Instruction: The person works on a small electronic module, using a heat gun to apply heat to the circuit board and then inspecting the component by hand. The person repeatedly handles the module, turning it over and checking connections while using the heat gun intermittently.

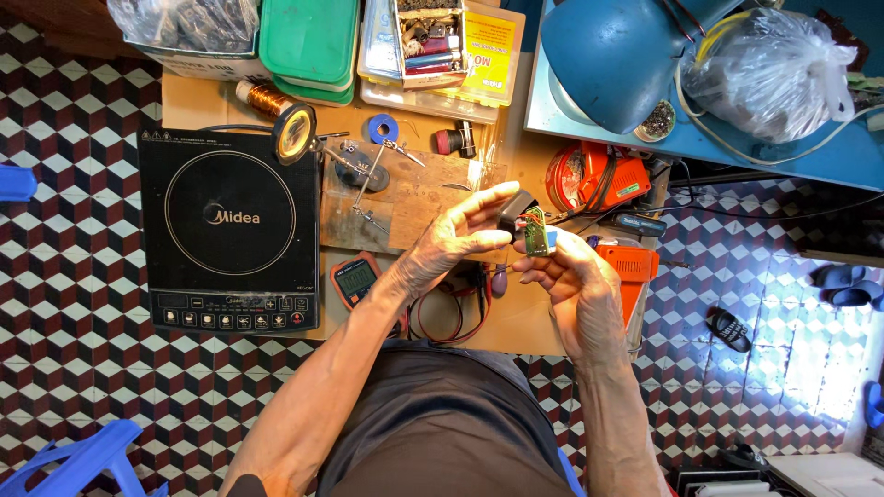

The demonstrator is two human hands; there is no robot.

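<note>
The low wooden table (516, 322) fills the middle of the view, set on a checkered tile floor (74, 368). On its left part lies the black induction cooktop (230, 235), flat and well apart from the hands. Far along the table's edge stand a green plastic box (308, 41) and an open tray of small parts (428, 46), with a copper wire spool (267, 98) just beside them. To the right a blue desk lamp (612, 55) leans over a blue shelf, and below it sits an orange tool case (608, 177). Near the middle, a scorched wooden board (405, 198) carries a helping-hand stand with a magnifier (295, 133), and an orange multimeter (355, 279) lies near the person, its leads looped beside it.

Above the table's near right part, both hands meet. The left hand (456, 241) pinches a small black housing (514, 210) between thumb and fingertips, closed on it. The right hand (575, 285) is clamped on a small green circuit board (535, 232), which touches the housing (raised toward the face, likely for a closer look).
</note>
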